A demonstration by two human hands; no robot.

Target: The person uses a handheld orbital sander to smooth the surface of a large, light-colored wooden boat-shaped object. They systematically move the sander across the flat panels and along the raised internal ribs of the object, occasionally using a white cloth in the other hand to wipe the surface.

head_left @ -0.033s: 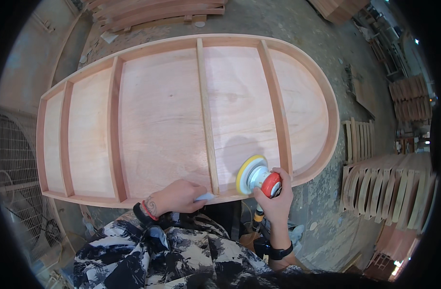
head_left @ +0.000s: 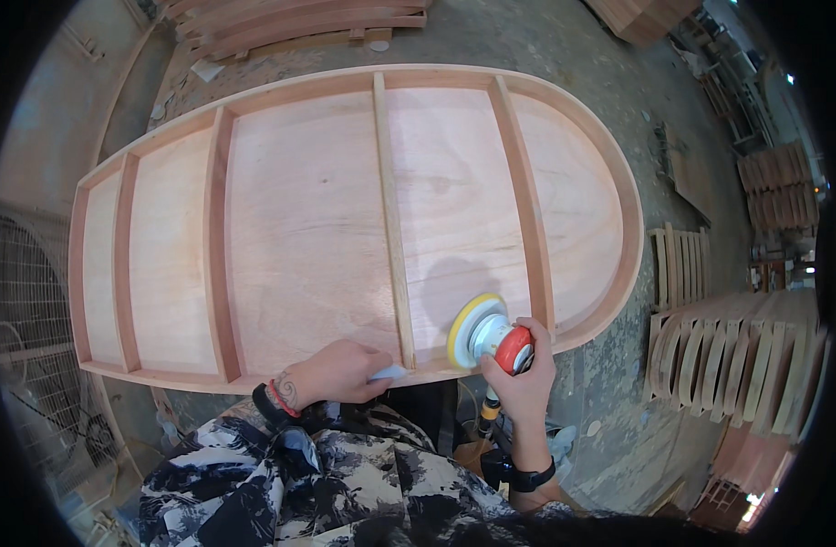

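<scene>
A wooden frame panel (head_left: 308,210) with one rounded end and several cross slats lies across the view. My right hand (head_left: 533,374) is wrapped round an air-powered orbital sander (head_left: 493,334), which has a red top, a silver body and a yellow-edged pad. The pad is tilted up on its edge near the panel's near rim; whether it touches the wood I cannot tell. My left hand (head_left: 345,372) pinches a small pale flat piece (head_left: 389,372) at the near rim, beside the foot of the middle slat (head_left: 395,237).
Stacked curved wooden parts (head_left: 723,356) stand on the floor at the right, with a smaller slatted stack (head_left: 680,264) beyond them. More timber (head_left: 299,23) lies at the far side. A wire-guarded fan (head_left: 35,301) is at the left. The sander's hose (head_left: 489,410) hangs beneath my right hand.
</scene>
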